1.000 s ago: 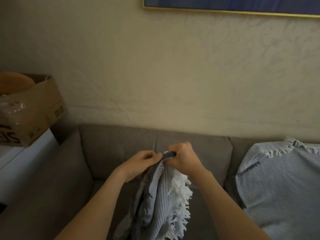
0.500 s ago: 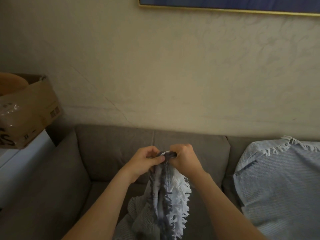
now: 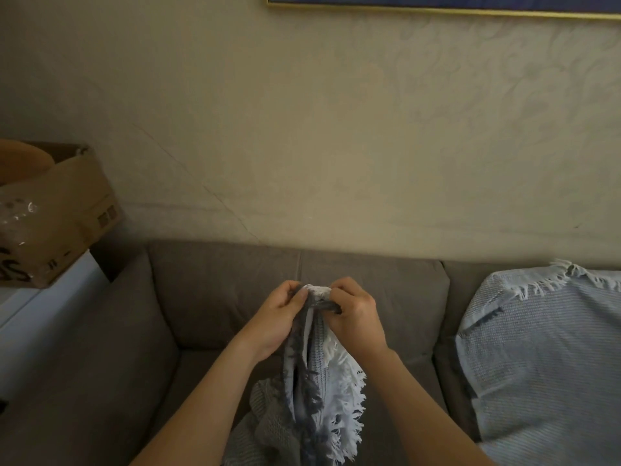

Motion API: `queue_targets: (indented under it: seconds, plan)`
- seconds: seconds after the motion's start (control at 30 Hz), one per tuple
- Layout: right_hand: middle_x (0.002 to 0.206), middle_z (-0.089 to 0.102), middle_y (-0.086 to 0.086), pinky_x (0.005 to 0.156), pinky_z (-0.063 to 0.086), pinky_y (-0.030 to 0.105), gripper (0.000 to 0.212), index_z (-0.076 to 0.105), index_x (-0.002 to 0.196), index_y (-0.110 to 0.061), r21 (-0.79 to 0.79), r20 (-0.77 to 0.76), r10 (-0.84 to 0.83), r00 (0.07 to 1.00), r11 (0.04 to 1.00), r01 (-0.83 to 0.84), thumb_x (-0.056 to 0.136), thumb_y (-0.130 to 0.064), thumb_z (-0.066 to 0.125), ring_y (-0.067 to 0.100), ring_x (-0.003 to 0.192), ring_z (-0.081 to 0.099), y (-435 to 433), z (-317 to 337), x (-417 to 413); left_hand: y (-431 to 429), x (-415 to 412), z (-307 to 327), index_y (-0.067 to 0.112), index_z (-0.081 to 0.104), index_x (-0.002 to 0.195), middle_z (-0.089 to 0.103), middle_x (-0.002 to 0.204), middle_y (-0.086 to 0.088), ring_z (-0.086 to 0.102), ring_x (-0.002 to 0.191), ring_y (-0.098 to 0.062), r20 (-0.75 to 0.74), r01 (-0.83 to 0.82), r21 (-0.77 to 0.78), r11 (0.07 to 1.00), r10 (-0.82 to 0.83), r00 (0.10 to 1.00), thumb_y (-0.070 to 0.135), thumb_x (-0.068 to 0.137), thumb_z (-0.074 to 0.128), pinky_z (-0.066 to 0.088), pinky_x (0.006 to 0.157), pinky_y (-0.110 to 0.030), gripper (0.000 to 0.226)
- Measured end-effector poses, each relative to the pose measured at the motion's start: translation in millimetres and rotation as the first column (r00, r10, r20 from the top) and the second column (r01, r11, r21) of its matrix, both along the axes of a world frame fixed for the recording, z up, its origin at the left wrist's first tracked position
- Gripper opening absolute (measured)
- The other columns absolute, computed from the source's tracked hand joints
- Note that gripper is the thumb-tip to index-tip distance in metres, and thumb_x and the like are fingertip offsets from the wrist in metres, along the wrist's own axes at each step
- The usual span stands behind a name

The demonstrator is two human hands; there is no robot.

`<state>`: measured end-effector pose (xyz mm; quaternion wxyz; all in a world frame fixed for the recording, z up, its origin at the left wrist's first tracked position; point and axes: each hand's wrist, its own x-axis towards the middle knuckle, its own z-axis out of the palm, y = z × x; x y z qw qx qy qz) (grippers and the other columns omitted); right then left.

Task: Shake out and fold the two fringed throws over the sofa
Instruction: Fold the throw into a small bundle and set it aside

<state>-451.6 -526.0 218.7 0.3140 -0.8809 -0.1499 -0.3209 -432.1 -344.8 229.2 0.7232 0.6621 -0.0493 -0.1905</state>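
Note:
A grey and pale blue fringed throw hangs bunched in front of the grey sofa, its white fringe trailing down the right side. My left hand and my right hand pinch its gathered top edge close together, thumbs and fingers curled round the fabric. The lower part of this throw pools on the seat at the bottom of the view. A second pale blue fringed throw lies spread over the sofa's right backrest and seat, fringe along its top edge.
A cardboard box sits on a white surface left of the sofa arm. A beige wall rises behind the sofa, with a gold-framed picture at the top.
Both hands have drawn closer together on the throw's top edge. The fabric has bunched tighter, with more dark grey fringe showing below my left hand.

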Motion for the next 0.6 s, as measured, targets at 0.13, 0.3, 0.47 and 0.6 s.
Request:
queue_targets:
  seconds: [0.13,0.3,0.47,0.6]
  plan:
    - [0.083,0.055,0.003,0.049,0.034,0.026,0.029,0.056,0.067,-0.007,0.002,-0.017,0.0,1.0,1.0,0.0,0.064,0.017,0.073,0.013,0.059,0.043,0,0,1,-2,-3,4,0.018,0.068,0.118,0.077,0.112,-0.007,0.075,0.108,-0.021,0.064,0.019,0.165,0.986,-0.03,0.998,0.042,0.094,0.078,0.06,0.099,-0.044,0.035]
    - [0.086,0.057,0.006,0.054,0.028,0.022,0.032,0.054,0.067,-0.006,0.002,-0.022,-0.011,1.0,1.0,0.011,0.056,0.021,0.068,0.014,0.061,0.043,-1,-2,0,-1,1,8,0.019,0.067,0.111,0.073,0.099,0.002,0.07,0.091,-0.012,0.237,-0.022,0.575,0.818,-0.141,0.961,0.019,0.087,0.076,0.051,0.072,-0.026,0.026]
    - [0.079,0.055,0.003,0.048,0.035,0.035,0.029,0.054,0.065,-0.005,0.047,-0.024,-0.024,0.999,0.999,0.025,0.054,0.022,0.059,0.017,0.059,0.044,-7,-2,0,14,9,-4,0.011,0.072,0.088,0.071,0.08,-0.01,0.065,0.071,-0.01,0.299,-0.002,0.595,0.804,-0.219,0.929,0.036,0.092,0.079,0.048,0.066,-0.033,0.027]
    - [0.07,0.052,0.001,0.047,0.032,0.029,0.022,0.055,0.061,-0.004,0.057,-0.043,0.017,0.999,0.998,-0.015,0.055,0.016,0.056,0.017,0.055,0.044,-9,5,0,20,2,-10,0.013,0.078,0.1,0.077,0.093,-0.014,0.068,0.084,-0.011,0.223,0.07,0.422,0.904,-0.179,0.958,0.032,0.096,0.077,0.052,0.077,-0.032,0.019]
